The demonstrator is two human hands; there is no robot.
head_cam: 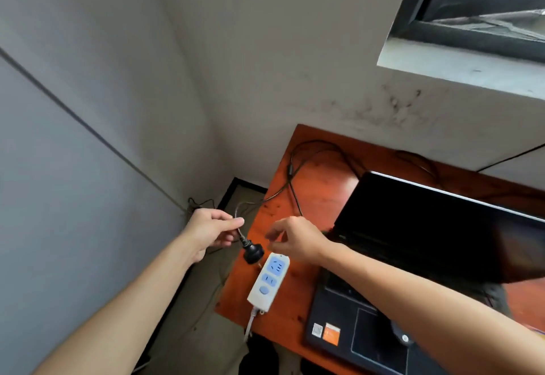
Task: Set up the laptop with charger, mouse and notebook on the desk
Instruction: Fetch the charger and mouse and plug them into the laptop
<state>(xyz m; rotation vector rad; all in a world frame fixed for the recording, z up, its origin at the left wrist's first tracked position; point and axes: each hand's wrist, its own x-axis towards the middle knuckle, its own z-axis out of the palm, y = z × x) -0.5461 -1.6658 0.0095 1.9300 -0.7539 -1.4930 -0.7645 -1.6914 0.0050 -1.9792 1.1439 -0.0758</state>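
Table [318,189]: orange-brown, wood grain with dark knots. Strip [269,280]: white, pale blue socket panels and button. Plug [253,252] and cable [295,195]: black. Laptop [427,227]: black, with orange sticker [331,334].

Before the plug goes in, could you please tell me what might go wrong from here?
The left hand pinches the cable, not the plug, so the dangling plug may swing past the sockets. The power strip lies unheld by the desk edge; pressing could slide it off.

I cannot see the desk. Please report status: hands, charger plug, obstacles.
Left hand pinches charger cable above black plug. Right hand empty, beside power strip. Plug not yet inserted; sockets unobstructed.
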